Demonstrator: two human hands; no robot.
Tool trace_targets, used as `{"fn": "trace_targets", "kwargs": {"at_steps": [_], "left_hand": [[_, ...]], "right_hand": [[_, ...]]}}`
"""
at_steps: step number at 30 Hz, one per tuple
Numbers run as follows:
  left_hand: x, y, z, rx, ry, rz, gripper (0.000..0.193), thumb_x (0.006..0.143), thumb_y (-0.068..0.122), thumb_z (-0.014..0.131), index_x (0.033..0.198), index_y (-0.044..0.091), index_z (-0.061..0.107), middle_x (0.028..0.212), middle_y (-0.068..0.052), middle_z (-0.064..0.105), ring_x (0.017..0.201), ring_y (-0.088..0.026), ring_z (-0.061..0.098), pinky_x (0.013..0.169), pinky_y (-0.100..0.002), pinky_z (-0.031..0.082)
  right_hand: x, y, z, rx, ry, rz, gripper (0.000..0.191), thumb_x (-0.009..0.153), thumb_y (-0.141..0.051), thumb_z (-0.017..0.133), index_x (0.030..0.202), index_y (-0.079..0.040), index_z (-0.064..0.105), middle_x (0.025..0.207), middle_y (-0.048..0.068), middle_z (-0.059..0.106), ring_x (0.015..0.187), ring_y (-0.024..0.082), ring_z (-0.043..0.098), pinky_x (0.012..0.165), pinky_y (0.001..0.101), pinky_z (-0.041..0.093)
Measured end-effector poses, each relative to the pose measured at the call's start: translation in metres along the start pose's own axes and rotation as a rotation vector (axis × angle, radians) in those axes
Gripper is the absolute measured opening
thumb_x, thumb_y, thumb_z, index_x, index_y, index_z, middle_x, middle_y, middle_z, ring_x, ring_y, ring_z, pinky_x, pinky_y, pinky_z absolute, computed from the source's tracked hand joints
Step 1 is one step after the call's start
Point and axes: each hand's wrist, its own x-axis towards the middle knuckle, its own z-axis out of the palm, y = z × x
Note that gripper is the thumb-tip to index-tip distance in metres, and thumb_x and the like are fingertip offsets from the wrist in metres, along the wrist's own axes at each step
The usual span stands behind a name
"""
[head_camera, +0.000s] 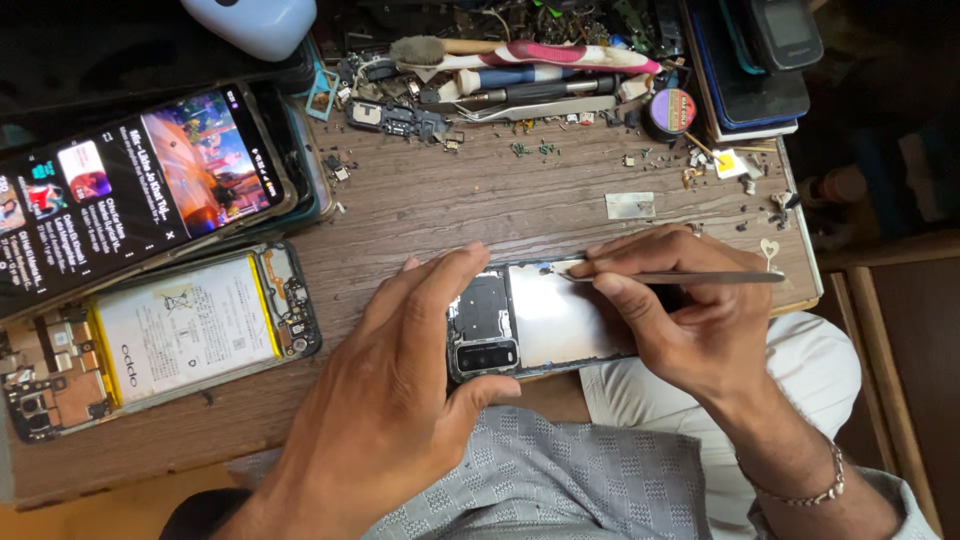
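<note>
Wood grain runs across our table (420, 200), scarred and littered with tiny screws and chips along its far edge. At the left lies a lit phone (135, 190) showing colourful pictures, stacked on other handsets, and just below it an opened phone (160, 340) with its white battery and circuit boards bare. Our left hand (390, 400) comes next in size: its grip closes on the camera end of the small opened phone (530, 320) we are working on, fingers over the far edge and thumb pressed on the near edge. That phone lies back-up at the near edge of the table, partly overhanging our lap, its pale metal plate showing between both hands. Our right hand (680, 320) rests on the phone's other end, its grip pinched shut on thin metal tweezers (680, 277), whose tips touch the phone's far edge. Behind, at the table's far side, sit a worn toothbrush (520, 52), a dark pen-like tool (540, 92) and a small round tin (670, 110). A chain bracelet (800, 490) circles our right wrist.
</note>
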Motion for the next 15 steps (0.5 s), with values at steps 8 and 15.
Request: {"fn": "trace_targets", "kwargs": {"at_steps": [8,15], "left_hand": [[-0.001,-0.005,0.002,0.013,-0.005,0.023,0.09,0.085,0.035,0.078,0.152,0.001,0.027,0.146,-0.026,0.05,0.138,-0.048,0.045,0.11,-0.058,0.039],[0.001,-0.004,0.0,0.012,-0.036,0.001,0.089,0.084,0.033,0.079,0.149,0.0,0.028,0.143,-0.026,0.051,0.137,-0.049,0.045,0.108,-0.058,0.041]], "right_hand": [[0.008,-0.007,0.001,-0.173,-0.052,-0.119,0.01,0.092,-0.005,0.08,0.097,-0.003,0.072,0.099,0.009,0.078,0.095,0.018,0.078,0.085,0.0279,0.062],[0.007,-0.009,0.004,-0.108,-0.051,-0.06,0.011,0.09,-0.003,0.08,0.099,-0.003,0.075,0.098,0.009,0.079,0.096,0.018,0.077,0.08,0.0251,0.062]]}}
